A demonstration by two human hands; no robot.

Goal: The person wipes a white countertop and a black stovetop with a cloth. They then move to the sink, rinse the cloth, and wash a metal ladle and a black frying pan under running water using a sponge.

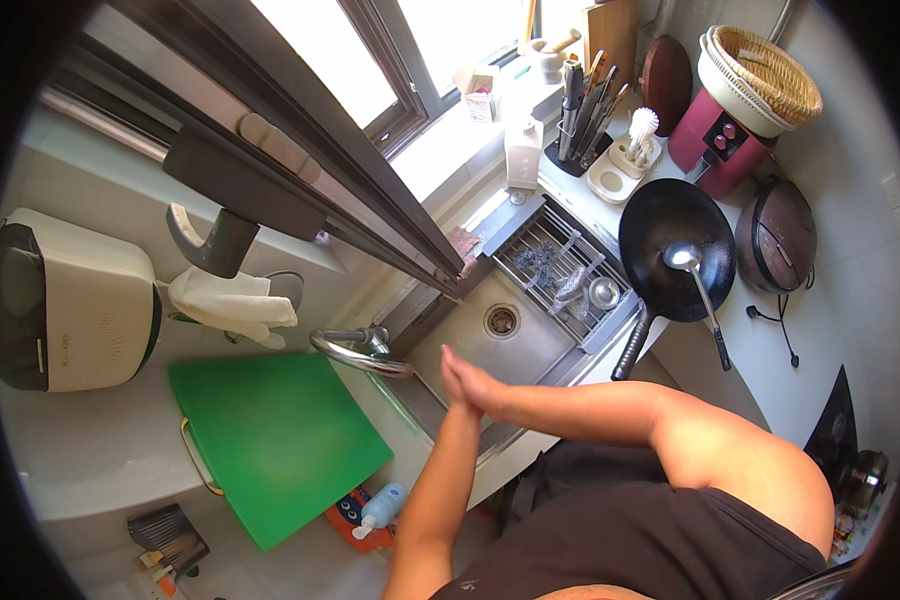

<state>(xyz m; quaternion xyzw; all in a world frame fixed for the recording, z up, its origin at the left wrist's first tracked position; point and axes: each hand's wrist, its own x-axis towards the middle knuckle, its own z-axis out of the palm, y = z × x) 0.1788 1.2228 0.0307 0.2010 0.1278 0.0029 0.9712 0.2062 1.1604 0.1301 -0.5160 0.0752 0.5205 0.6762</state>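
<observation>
My left hand (454,386) and my right hand (481,388) are pressed together palm to palm, fingers straight. They are over the near part of a stainless-steel sink (461,334). No object shows in either hand, though the space between the palms is hidden. To their left, a curved chrome faucet (356,360) reaches out over the basin's edge. Beyond my fingertips is the drain (502,321). A roll-out drying rack (562,274) spans the far right of the sink, bearing a steel scrubber (538,261) and a small metal strainer or lid (604,292).
A green cutting board (281,442) lies left of the sink, near a blue pump bottle (382,508). At right, a black wok (671,225) holds a steel ladle (701,296). A knife block (576,150) stands behind. An opened window frame (345,169) juts over the sink.
</observation>
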